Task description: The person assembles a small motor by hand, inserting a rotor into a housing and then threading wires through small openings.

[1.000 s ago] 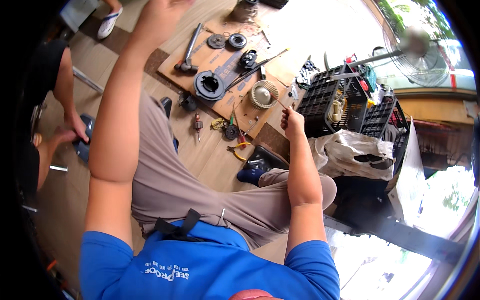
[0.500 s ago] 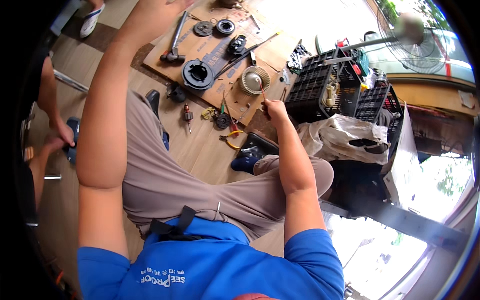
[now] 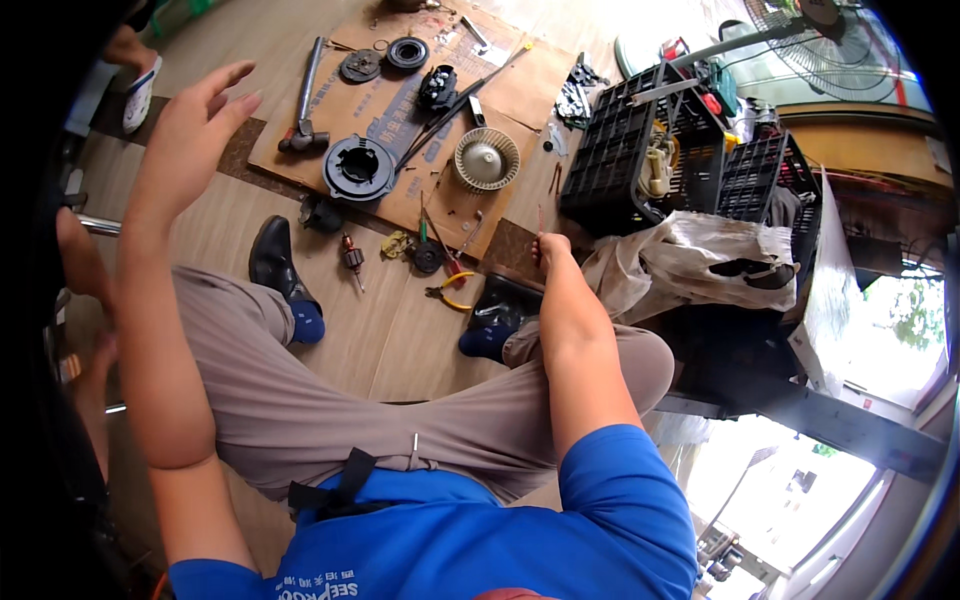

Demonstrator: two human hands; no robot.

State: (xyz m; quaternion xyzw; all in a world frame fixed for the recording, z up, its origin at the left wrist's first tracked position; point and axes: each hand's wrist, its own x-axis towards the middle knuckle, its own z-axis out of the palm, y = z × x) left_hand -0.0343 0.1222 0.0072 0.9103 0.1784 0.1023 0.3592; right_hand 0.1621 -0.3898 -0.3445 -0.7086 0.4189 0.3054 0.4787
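My left hand [image 3: 193, 140] is raised at the upper left, fingers apart, holding nothing. At the right, my right hand [image 3: 551, 252] is closed around a thin reddish rod [image 3: 540, 218] that points up and away. Just beyond that hand, a pale round blower wheel [image 3: 487, 160] lies on flattened cardboard [image 3: 420, 215]. To its left are a black round housing [image 3: 358, 168] and a hammer [image 3: 304, 130]. On the floor nearer me lie a small motor armature [image 3: 352, 256], yellow-handled pliers [image 3: 452, 291] and a green-handled screwdriver [image 3: 423, 228].
Black plastic crates [image 3: 620, 150] stand at the right, with a whitish cloth [image 3: 690, 260] draped at their front. Above them is a fan [image 3: 820, 50]. Another person's arm [image 3: 85, 260] is at the left edge; a white shoe [image 3: 140, 97] is farther off.
My left hand has dropped lower and to the left, with its fingers now in view. My right hand has drawn back from the blower wheel, still holding the rod. The view has shifted.
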